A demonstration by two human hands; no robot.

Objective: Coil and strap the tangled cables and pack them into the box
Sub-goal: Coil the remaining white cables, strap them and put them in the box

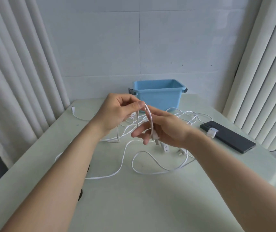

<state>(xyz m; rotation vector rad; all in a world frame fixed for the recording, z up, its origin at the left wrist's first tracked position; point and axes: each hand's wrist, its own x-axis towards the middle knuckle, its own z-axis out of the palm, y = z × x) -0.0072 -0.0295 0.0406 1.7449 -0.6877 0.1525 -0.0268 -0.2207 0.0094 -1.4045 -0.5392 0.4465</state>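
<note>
Tangled white cables [150, 173] sprawl in loose loops across the middle of the pale green tabletop [134, 206], none coiled yet and none packed. One stray end runs off to the far left edge.

From my head view, I hold one flat white cord up above the heap, bent into a first loop [150, 118]. My left hand [117, 113] pinches the top of that loop between thumb and forefinger, the other fingers curled in behind. My right hand [164, 131] holds the lower end, where the white two-pin plug [155, 139] pokes out below my half-curled fingers. I judge I start from the plug so the coil gets a fixed end and the rest can be drawn out of the tangle turn by turn.

The open blue plastic box [159, 99] stands at the far edge against the wall, straight ahead, within reach for dropping in a finished bundle. From here it shows nothing inside.

To the right lies a black slab-shaped phone [227, 136], and a small white strap-like piece [211, 132] rests on its near-left end; I cannot tell exactly what that is, perhaps a tie for the coil. Pale pleated curtains [16, 72] hang on both sides.
</note>
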